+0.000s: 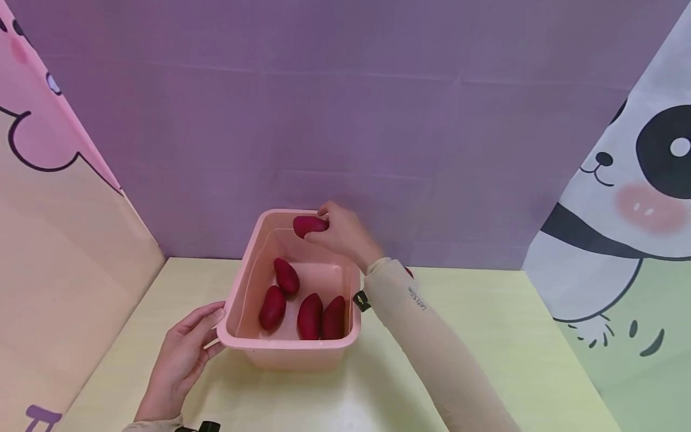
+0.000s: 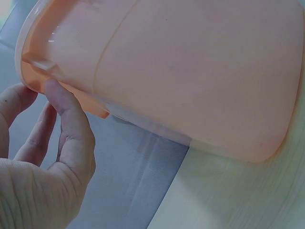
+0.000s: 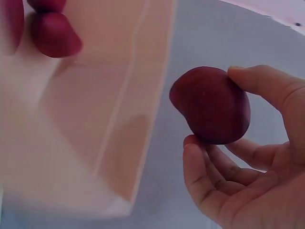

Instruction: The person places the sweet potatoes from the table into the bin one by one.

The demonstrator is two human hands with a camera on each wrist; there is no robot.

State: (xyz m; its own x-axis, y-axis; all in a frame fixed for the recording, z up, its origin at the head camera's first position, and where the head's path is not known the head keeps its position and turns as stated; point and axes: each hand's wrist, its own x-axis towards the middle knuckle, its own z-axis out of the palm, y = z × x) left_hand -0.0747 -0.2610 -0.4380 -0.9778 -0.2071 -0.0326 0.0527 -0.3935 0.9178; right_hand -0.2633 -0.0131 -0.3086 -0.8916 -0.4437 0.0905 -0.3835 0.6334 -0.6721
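A pink plastic bin (image 1: 291, 344) stands on the table with several dark red mangoes in it, among them one mango (image 1: 272, 309) at the left and another mango (image 1: 310, 317) near the front. My left hand (image 1: 186, 351) pinches the bin's rim at its near left corner; the left wrist view shows the thumb and fingers at the lip. Over the bin's far edge, my right hand (image 1: 345, 235) holds a red mango (image 3: 212, 105) between thumb and fingertips. In the right wrist view that mango is clear of the bin wall.
Part of a red object (image 1: 409, 272) peeks out behind my right sleeve. The pale table (image 1: 486, 342) meets a purple back wall (image 1: 378, 138). Side panels carry cartoon prints, with a panda (image 1: 599, 264) on the right.
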